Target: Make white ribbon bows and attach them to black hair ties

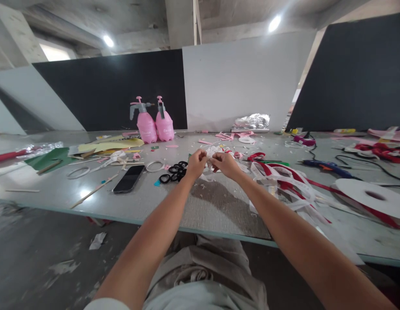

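Note:
Above the middle of the worktable point(174, 206), my left hand point(197, 163) and my right hand point(227, 164) meet with their fingertips pinched together. Between them is a small white, frilly piece point(211, 150), partly covered by the fingers; its exact kind is unclear. White shreds lie on the tabletop just below. Close to the left hand sits a pile of black rings point(174, 172). Beside my right forearm spreads a tangle of white and red ribbon point(292, 183).
On the left lie a phone point(129, 178), sticks and green sheet point(48, 159). Two pink spray bottles point(147, 127) stand behind. To the right are a glue gun point(329, 168) with its cord and a large white ribbon spool point(351, 189). Foil point(251, 122) rests by the back panel.

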The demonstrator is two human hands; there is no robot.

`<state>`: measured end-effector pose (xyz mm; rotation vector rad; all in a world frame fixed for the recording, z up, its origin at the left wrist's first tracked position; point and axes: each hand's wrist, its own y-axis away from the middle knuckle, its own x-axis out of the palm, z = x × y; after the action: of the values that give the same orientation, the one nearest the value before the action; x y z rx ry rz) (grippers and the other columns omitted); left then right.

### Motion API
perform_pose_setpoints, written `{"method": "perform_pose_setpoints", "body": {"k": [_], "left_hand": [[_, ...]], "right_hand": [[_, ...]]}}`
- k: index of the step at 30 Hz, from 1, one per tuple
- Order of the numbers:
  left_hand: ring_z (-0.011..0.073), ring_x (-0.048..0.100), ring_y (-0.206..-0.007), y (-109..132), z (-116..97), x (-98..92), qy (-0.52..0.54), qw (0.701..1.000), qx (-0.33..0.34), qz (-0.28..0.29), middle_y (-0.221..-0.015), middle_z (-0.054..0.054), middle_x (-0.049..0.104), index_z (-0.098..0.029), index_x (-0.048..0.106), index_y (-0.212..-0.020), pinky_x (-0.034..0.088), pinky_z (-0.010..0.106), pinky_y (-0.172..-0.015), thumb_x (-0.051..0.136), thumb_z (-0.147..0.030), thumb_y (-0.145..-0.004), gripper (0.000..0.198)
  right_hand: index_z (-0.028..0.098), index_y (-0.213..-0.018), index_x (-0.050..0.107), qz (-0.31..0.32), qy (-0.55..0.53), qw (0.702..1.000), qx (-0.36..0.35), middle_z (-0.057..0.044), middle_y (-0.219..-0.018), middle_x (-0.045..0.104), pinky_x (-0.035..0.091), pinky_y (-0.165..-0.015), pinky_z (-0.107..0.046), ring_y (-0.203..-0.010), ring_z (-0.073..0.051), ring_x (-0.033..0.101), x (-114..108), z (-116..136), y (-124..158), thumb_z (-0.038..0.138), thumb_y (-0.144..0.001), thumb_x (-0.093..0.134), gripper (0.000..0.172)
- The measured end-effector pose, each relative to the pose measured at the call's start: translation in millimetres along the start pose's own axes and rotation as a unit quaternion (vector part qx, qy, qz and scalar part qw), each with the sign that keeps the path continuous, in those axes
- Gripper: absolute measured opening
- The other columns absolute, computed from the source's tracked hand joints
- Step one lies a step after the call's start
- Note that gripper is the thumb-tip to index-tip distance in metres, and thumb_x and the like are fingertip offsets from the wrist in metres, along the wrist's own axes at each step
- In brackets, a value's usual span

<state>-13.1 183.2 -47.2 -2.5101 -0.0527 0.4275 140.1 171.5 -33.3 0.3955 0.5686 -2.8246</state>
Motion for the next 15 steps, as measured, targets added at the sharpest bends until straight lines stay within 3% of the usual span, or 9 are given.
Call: {"method": "perform_pose_setpoints", "body": {"k": [2, 5, 11, 15], "left_hand": [[0.0079, 0.047, -0.052, 0.5, -2.2, 1.3, 0.032, 0.999, 0.017, -0.014, -0.072, -0.002, 0.059, -0.018, 0.055, -0.089, 0.038, 0.02, -0.053, 0.049, -0.017, -0.076, 0.015], [0.0083, 0.051, -0.059, 1.3, -5.2, 0.2, 0.025, 0.999, 0.043, -0.001, -0.084, 0.002, 0.065, -0.017, 0.06, -0.093, 0.042, 0.021, -0.058, 0.054, -0.022, -0.078, 0.017], [0.0095, 0.054, -0.064, 2.4, -4.3, -2.0, -0.019, 0.996, 0.085, 0.006, -0.086, 0.003, 0.068, -0.018, 0.064, -0.108, 0.044, 0.022, -0.066, 0.062, -0.031, -0.081, 0.03], [0.01, 0.055, -0.065, 1.6, -2.1, -1.4, -0.03, 0.995, 0.091, 0.002, -0.088, 0.004, 0.069, -0.018, 0.068, -0.101, 0.045, 0.023, -0.065, 0.063, -0.037, -0.081, 0.028]], "right_hand": [[0.018, -0.064, 0.051, -0.019, -0.03, 0.999, 0.013, 0.002, -0.054, 0.054, 0.052, -0.048, -0.024, -0.047, -0.01, 0.054, -1.6, -2.6, -2.4, 0.033, -0.076, 0.061, 0.022], [0.018, -0.066, 0.051, -0.037, -0.088, 0.995, 0.026, 0.002, -0.054, 0.054, 0.052, -0.048, -0.025, -0.047, -0.011, 0.055, -4.6, -6.8, -6.0, 0.036, -0.074, 0.063, 0.023], [0.019, -0.066, 0.052, -0.05, -0.132, 0.989, 0.042, 0.003, -0.054, 0.054, 0.047, -0.048, -0.024, -0.047, -0.011, 0.052, -5.9, -6.6, -7.0, 0.045, -0.068, 0.066, 0.03], [0.019, -0.065, 0.052, -0.045, -0.1, 0.993, 0.031, 0.003, -0.055, 0.049, 0.041, -0.049, -0.023, -0.048, -0.009, 0.046, -6.2, -4.6, -4.9, 0.051, -0.068, 0.066, 0.035]]}}
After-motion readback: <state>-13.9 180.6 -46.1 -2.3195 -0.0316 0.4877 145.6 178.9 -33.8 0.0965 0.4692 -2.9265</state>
